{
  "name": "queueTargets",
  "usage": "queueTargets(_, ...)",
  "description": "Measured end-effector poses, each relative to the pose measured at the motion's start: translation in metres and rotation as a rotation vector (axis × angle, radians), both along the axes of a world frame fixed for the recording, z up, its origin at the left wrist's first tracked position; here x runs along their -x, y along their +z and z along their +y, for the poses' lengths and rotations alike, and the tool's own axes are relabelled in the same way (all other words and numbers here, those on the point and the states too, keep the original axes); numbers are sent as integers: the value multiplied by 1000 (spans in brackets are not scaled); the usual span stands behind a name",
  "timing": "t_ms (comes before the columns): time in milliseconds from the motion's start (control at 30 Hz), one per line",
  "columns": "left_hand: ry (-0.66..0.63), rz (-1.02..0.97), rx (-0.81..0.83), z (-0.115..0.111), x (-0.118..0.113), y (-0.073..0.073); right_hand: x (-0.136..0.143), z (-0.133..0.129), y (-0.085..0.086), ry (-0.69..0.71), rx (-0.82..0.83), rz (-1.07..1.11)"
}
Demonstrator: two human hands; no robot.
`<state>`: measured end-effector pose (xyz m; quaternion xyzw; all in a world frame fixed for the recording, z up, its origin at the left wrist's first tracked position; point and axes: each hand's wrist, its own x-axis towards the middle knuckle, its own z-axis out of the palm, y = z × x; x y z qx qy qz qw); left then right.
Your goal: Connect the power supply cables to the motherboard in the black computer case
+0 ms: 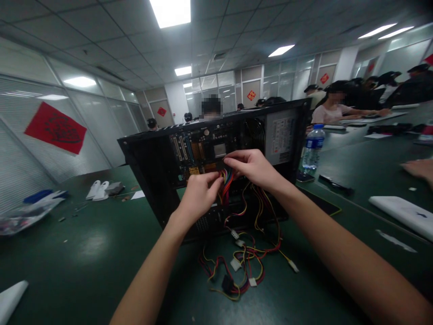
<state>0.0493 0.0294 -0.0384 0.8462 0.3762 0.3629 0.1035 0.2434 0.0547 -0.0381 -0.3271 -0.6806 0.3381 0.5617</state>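
Note:
An open black computer case stands on the green table, its inside facing me. My left hand has its fingers closed at the left side of a bundle of coloured wires, beside the motherboard. On the other side of the bundle, my right hand pinches near its upper end; the fingertips hide what is between them. The silver power supply sits at the upper right of the case. Loose cables with white and black connectors hang out onto the table.
Right of the case stands a water bottle, with a white device farther right. A plastic bag and white objects lie on the left of the green table. Another person's hand rests at the right edge. Seated people are beyond.

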Motion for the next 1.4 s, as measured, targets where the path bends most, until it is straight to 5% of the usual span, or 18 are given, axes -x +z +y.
queueTargets(200, 47, 22, -75, 2, -6, -8, 5, 7, -7, -88, -29, 52)
queueTargets(433, 230, -101, -165, 7, -7, -15, 22, 13, -18, 16, 284, 372)
queueTargets(633, 207, -217, -135, 3, -9, -12, 24, 9, -17, -15, 263, 423)
queueTargets(867, 234, -95, -196, 0, -10, -12, 26, 8, -17, -78, 196, 399)
queueTargets(1233, 203, -107, -64, 12, -2, -14, 10, 15, -23, 37, 61, 51)
queueTargets(1400, 270, 211, 239, 32, 0, -30, -3, 38, -44, -202, 53, -406)
